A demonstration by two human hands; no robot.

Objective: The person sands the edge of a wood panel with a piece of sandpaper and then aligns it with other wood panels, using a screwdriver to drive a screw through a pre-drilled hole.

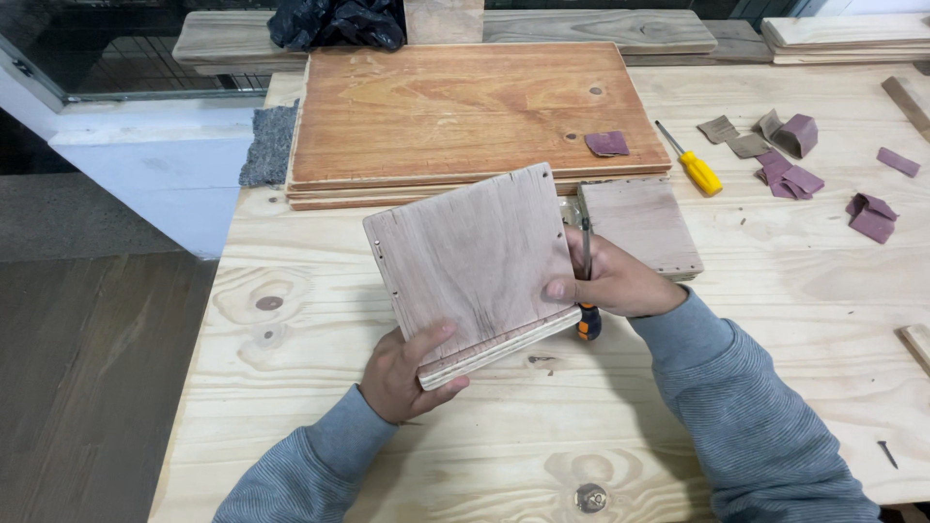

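Both my hands hold a square plywood board (472, 261) tilted above the pale pine workbench (320, 407). My left hand (405, 373) grips its lower left corner, thumb on the face. My right hand (612, 281) clasps its right edge. A tool with an orange and black handle (587, 323) lies just under my right hand; whether that hand holds it is unclear. A second small board (642, 225) lies flat behind the right hand.
A stack of large reddish boards (465, 111) lies further back, a sandpaper scrap (607, 143) on top. A yellow-handled screwdriver (692, 163) and several sandpaper pieces (790, 155) lie at right. A loose nail (887, 454) is near the right edge. The floor drops off left.
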